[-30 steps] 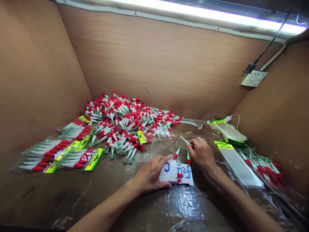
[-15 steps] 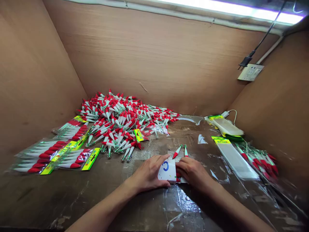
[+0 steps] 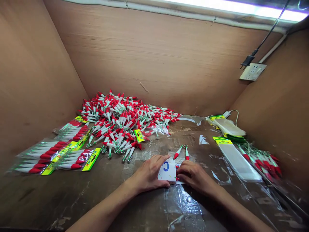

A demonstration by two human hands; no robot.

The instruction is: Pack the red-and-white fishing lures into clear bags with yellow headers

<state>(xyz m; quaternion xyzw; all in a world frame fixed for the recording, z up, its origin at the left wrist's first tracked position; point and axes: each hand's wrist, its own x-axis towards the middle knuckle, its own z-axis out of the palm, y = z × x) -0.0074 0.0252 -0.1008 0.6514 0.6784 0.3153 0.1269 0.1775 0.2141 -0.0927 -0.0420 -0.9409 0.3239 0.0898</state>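
My left hand (image 3: 147,175) grips the left end of a small white card (image 3: 167,171) with blue writing, thumb at its near edge and fingers along its top. My right hand (image 3: 193,175) lies curled over the card's right half, covering it and red-tipped lures tucked against the card. Two loose red-and-white lures (image 3: 181,152) lie just beyond the card. A big heap of the same lures (image 3: 123,122) sits further back on the left.
Filled clear bags with yellow headers (image 3: 60,154) lie at the left. Empty bags (image 3: 235,158) and a stack of them (image 3: 225,126) lie at the right, with more lures (image 3: 263,162) beside. Brown walls close in three sides; a wall socket (image 3: 253,71) is upper right.
My right hand came back from the loose lures beyond the card and settled over the card's right half. One lure it was at is no longer seen there. The left hand stayed.
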